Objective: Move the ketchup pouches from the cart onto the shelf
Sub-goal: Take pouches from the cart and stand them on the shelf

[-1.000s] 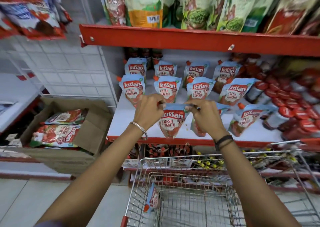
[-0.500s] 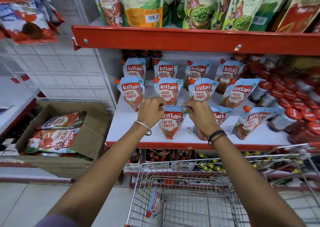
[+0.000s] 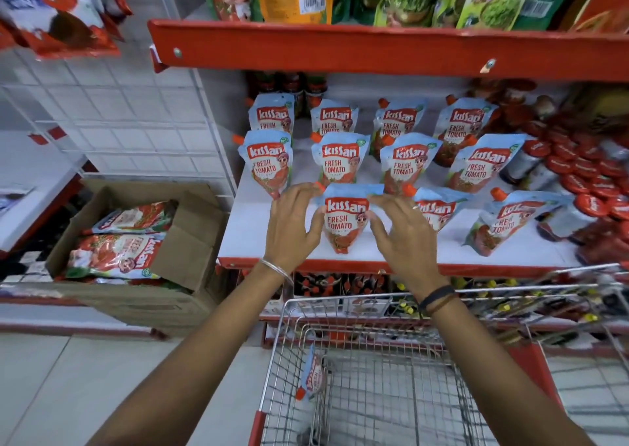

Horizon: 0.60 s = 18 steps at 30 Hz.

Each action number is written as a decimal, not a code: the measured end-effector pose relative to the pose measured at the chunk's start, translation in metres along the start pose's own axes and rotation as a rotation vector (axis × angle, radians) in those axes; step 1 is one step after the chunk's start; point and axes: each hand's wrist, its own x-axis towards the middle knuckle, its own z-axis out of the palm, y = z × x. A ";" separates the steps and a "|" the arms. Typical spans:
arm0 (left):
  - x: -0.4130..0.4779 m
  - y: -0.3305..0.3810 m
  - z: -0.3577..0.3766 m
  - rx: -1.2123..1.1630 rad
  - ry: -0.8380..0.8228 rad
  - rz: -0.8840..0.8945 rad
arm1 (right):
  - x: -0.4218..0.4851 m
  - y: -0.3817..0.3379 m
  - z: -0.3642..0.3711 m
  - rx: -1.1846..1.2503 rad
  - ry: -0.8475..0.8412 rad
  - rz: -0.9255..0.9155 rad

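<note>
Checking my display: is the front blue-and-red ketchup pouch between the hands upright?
Upright: the blue-and-red ketchup pouch stands on the white shelf, label facing out, spout on top.

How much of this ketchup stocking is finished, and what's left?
Mostly done: three rows of ketchup pouches stand on the shelf. The left hand and right hand flank the front pouch, fingers spread. One pouch remains in the cart.

Pouches stand in rows on the shelf (image 3: 258, 241); front pouch (image 3: 345, 219) sits between left hand (image 3: 294, 222) and right hand (image 3: 403, 238). Cart (image 3: 374, 377) in front below, one pouch (image 3: 311, 377) inside. Box (image 3: 143, 241) left of shelf.
</note>
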 end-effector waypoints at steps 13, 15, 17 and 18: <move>-0.231 -0.051 0.066 -0.114 -0.492 -0.684 | -0.184 0.001 0.129 0.176 -0.820 0.284; -0.250 -0.058 0.079 -0.052 -0.621 -0.810 | -0.199 0.009 0.151 0.175 -0.918 0.269; -0.264 -0.066 0.092 -0.002 -0.774 -0.876 | -0.213 0.015 0.169 0.179 -0.986 0.267; -0.269 -0.070 0.097 0.006 -0.830 -0.897 | -0.220 0.017 0.177 0.176 -1.012 0.265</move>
